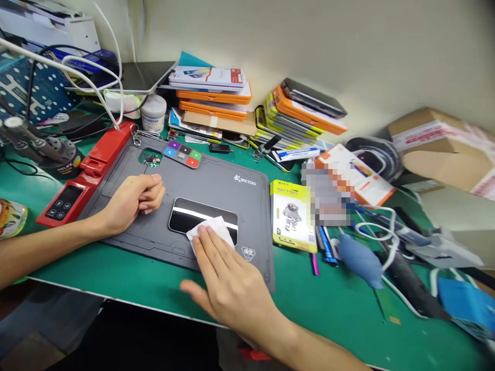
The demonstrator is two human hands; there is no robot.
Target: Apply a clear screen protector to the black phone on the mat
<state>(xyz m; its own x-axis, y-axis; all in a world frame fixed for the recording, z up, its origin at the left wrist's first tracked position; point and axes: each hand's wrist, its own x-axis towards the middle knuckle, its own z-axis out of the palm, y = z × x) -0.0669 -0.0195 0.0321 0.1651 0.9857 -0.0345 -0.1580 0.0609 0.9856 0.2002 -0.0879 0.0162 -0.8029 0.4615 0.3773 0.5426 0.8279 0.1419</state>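
Note:
A black smartphone (184, 215) lies flat on the dark grey work mat (216, 178), its glossy face up. Flat fingers of my right hand (228, 281) press a white wipe (218, 226) onto the lower right part of the phone, the thumb held apart. The wipe and fingers hide part of the screen. To the left of the phone, my left hand (137, 203) rests on the mat with its fingers curled into a loose fist; whether something is inside cannot be seen.
Left of the mat stands a red device (71, 198) beside a black tool holder (64, 154). A yellow battery box (294, 216) lies to the right, near a blue air blower (359, 260) and cables. Stacked boxes (214, 95) line the wall.

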